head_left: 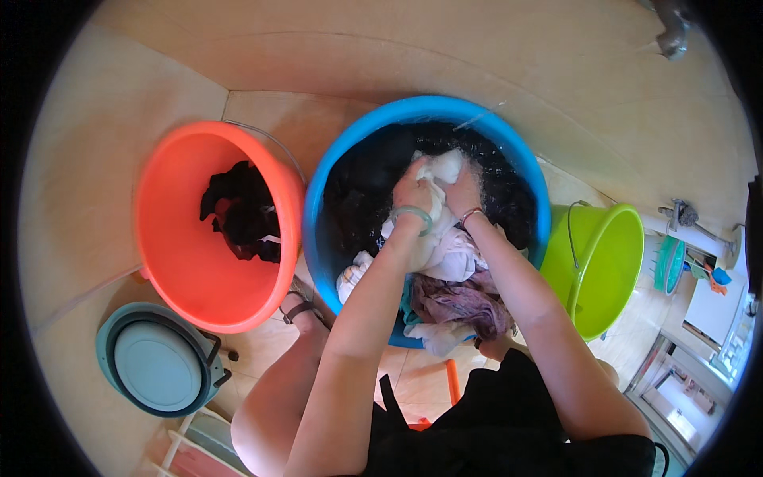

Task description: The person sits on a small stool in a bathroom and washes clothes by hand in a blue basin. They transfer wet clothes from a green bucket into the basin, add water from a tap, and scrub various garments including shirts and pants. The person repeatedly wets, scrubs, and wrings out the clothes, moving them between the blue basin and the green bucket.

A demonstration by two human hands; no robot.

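A large blue tub (319, 187) in front of me holds dark water and wet clothes. Both my hands are down in it, gripping one wet white cloth (437, 191) between them. My left hand (412, 193), below a pale green bangle, is closed on the cloth's left side. On its right side, my right hand (465, 192) is closed too, a thin bracelet at the wrist. Fingertips of both are partly hidden by fabric and water. Nearer me, a mauve patterned garment (457, 306) and other light clothes are heaped over the tub's near rim. Dark fabric (381, 155) lies in the water at the left.
An orange bucket (179, 262) with dark clothes (242, 211) stands left of the tub. A lime green bucket (616, 270) stands at the right. Grey-blue basins (159, 362) sit at the lower left. A metal tap (673, 36) juts from the wall at the upper right.
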